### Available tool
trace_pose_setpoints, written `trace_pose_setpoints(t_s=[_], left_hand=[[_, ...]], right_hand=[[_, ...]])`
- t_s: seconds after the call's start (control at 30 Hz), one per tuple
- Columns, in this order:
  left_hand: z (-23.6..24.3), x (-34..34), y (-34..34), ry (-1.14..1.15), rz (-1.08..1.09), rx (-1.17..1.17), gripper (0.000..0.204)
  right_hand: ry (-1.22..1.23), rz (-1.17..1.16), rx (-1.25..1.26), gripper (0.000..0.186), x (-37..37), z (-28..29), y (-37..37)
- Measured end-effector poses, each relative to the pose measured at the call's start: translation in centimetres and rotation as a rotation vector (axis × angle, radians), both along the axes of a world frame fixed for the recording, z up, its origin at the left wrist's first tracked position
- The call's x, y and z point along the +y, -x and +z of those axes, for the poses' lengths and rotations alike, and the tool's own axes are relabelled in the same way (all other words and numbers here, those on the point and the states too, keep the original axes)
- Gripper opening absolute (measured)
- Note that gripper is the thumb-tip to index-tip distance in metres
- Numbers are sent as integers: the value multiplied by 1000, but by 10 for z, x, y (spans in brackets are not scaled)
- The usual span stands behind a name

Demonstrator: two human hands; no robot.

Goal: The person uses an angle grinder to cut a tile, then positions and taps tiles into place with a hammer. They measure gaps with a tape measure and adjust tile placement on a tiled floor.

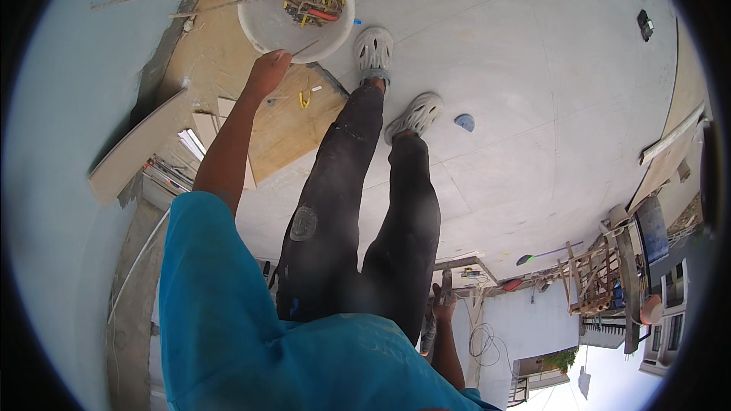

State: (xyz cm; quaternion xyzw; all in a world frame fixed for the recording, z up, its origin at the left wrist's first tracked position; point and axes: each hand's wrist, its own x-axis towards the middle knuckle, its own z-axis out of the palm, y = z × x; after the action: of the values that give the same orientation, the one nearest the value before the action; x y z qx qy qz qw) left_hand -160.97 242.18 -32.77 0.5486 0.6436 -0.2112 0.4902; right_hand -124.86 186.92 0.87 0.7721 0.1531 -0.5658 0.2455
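My left hand (270,72) is closed on a thin dark rod (306,47), whose tip reaches over the near rim of a white bucket (251,24). Inside the bucket lie several small yellow and red pieces (314,1), with long thin sticks (205,1) poking out over its left side. Down by my right leg, my right hand (444,306) is wrapped round a dusty grey tool (447,280); its kind cannot be made out, since my fingers and body hide part of it.
Left of my feet, a wooden board (293,133) carries a small yellow tool (304,99). Cut tile strips (137,144) lean by the left wall. On the grey tiled floor (518,91) are a blue half-round piece (464,122) and a black object (645,25). A wooden frame (594,278) stands lower right.
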Motion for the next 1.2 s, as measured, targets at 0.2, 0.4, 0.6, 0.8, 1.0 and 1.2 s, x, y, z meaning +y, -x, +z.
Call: trace_pose_setpoints(t_s=[0.2,0.4,0.6,0.8,1.0,1.2], left_hand=[[147,-31,-89,242,636,-633,14],[291,-83,-262,516,426,-1103,6],[390,-210,-450,628,-295,-1214,5],[464,-403,-561,590,-726,-1000,14],[475,-560,-642,695,-1177,-685,11],[458,-681,-798,681,-1401,-529,22]], right_hand=[[-63,-353,-183,42,-52,29,48],[-103,-683,-355,41,-128,58,64],[-59,-1014,-486,42,-252,25,104],[-144,-1355,-657,36,-338,64,26],[-189,-1677,-691,36,-426,49,-40],[-22,-1988,-512,36,-485,12,-79]])
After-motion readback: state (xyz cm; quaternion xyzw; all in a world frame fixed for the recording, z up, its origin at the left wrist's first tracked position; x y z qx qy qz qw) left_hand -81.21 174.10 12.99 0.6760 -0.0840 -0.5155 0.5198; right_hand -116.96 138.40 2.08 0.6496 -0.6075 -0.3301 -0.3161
